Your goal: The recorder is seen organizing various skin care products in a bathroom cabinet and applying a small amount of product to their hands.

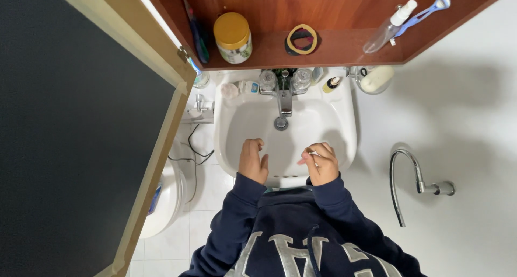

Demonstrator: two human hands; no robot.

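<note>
Overhead, jar (232,37) on wooden shelf (344,48).

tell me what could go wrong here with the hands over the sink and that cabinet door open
1. The right hand pinches a small white stick above the sink; if it slips, it might drop toward the drain.
2. The open cabinet door juts out beside the left hand, so the person may bump it when straightening up.
3. The spray bottle leans at the shelf edge and could topple into the basin.

Hands (253,159) over sink (344,142); tap (284,102) behind.
</note>
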